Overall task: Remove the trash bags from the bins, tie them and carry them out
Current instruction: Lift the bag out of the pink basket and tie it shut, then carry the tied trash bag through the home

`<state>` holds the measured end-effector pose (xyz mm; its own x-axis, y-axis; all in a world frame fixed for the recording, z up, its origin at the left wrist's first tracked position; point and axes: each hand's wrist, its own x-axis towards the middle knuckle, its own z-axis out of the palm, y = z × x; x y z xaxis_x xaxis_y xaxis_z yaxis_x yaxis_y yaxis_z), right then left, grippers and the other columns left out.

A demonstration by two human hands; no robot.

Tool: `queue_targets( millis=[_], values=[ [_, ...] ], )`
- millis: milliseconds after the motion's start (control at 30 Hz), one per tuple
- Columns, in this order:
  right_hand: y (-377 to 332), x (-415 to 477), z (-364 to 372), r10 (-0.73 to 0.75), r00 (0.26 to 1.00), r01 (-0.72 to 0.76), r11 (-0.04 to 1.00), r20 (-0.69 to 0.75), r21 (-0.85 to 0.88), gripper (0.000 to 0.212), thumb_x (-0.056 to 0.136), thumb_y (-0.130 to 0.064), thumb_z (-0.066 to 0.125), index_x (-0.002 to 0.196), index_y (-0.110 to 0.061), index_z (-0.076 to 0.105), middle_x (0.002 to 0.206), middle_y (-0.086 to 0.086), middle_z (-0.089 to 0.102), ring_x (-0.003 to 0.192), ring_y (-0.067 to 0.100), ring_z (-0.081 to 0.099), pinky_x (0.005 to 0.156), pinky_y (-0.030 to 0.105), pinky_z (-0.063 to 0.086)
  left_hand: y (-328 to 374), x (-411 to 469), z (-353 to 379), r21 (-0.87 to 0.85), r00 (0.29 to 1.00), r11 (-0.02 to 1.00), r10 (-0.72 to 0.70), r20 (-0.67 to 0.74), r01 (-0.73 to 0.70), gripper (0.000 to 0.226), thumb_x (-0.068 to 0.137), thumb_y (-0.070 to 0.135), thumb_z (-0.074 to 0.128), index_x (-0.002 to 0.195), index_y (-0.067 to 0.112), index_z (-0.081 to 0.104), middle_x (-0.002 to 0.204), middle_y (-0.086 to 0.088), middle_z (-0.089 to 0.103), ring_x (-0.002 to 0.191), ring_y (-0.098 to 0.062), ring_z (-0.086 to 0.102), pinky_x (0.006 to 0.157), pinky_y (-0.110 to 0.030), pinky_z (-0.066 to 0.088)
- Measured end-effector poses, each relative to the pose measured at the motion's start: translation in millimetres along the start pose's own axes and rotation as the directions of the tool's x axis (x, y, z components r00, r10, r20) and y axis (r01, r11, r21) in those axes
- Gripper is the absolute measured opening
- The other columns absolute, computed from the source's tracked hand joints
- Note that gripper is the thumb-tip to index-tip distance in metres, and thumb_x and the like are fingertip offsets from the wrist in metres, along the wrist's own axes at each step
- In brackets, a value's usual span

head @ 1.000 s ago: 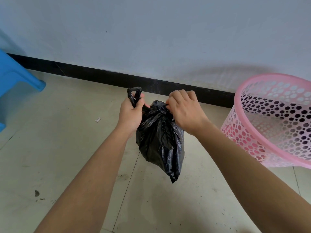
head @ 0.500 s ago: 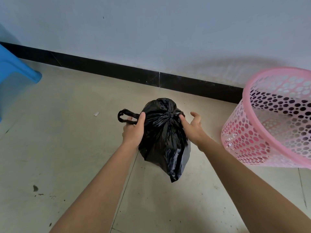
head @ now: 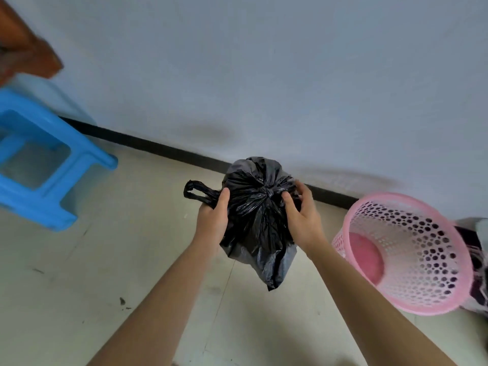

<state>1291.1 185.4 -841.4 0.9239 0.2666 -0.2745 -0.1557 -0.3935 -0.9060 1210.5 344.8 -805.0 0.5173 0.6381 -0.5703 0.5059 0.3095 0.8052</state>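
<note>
A black trash bag point(head: 260, 220), knotted at its top, hangs in the air between my hands above the floor. My left hand point(head: 212, 220) grips its left side, and one bag handle loop point(head: 196, 192) sticks out to the left past my thumb. My right hand point(head: 301, 217) holds the bag's right side with the fingers curled over the top next to the knot. To the right, a pink perforated bin point(head: 404, 249) stands on the floor with no bag in it.
A blue plastic stool point(head: 45, 165) stands on the floor at the left. A brown wooden edge point(head: 29, 48) shows at the top left. A white wall with a black skirting point(head: 169, 151) runs behind. A dark patterned thing point(head: 479, 276) lies behind the bin.
My hands went from pulling the knot tight to cupping the bag's sides. The view lifted and swung, bringing the stool and the bin's inside further into view.
</note>
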Motion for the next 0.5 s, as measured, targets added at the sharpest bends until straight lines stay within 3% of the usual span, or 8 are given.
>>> queue_targets(
  millis=[100,200,300,500],
  values=[
    [-101.1,-19.6,-21.7,-0.076,0.997,0.076,0.997,-0.024,0.008,0.053,0.095,-0.055,0.049,0.144,-0.040,0.037,0.138,-0.003,0.053,0.129,0.018,0.050,0.111,0.045,0.039,80.9,-51.2,-26.2,-0.062,0.999,0.997,0.038,-0.003,-0.038,0.030,0.098,0.046,0.055,0.080,0.023,0.054,0.084,0.005,0.061,0.077,-0.011,0.059,0.067,-0.025,0.045],
    [-211.5,-42.7,-37.5,-0.155,0.988,0.155,0.988,0.001,0.017,0.052,0.091,-0.060,0.048,0.140,-0.045,0.038,0.133,-0.002,0.056,0.126,0.018,0.052,0.110,0.046,0.040,173.4,-106.5,-64.1,-0.114,0.996,0.989,0.094,-0.010,-0.094,0.034,0.099,0.047,0.054,0.073,0.025,0.049,0.077,0.007,0.054,0.069,-0.009,0.053,0.065,-0.025,0.042],
    [-337.6,-72.2,-53.8,-0.237,0.971,0.236,0.971,0.042,0.026,0.055,0.087,-0.065,0.047,0.139,-0.047,0.038,0.129,-0.004,0.057,0.124,0.019,0.054,0.108,0.047,0.041,280.6,-171.4,-111.3,-0.132,0.980,0.972,0.184,-0.070,-0.192,0.025,0.098,0.049,0.054,0.085,0.028,0.058,0.090,0.013,0.062,0.089,-0.008,0.061,0.076,-0.026,0.044],
    [-613.9,-166.7,-68.5,-0.454,0.874,0.442,0.891,0.171,0.106,0.057,0.087,-0.063,0.046,0.140,-0.042,0.040,0.126,-0.006,0.059,0.123,0.017,0.054,0.107,0.045,0.043,477.7,-336.6,-235.7,-0.187,0.897,0.900,0.331,-0.292,-0.393,0.032,0.098,0.047,0.056,0.116,0.021,0.060,0.108,0.007,0.065,0.107,-0.017,0.062,0.096,-0.033,0.045]
  ],
)
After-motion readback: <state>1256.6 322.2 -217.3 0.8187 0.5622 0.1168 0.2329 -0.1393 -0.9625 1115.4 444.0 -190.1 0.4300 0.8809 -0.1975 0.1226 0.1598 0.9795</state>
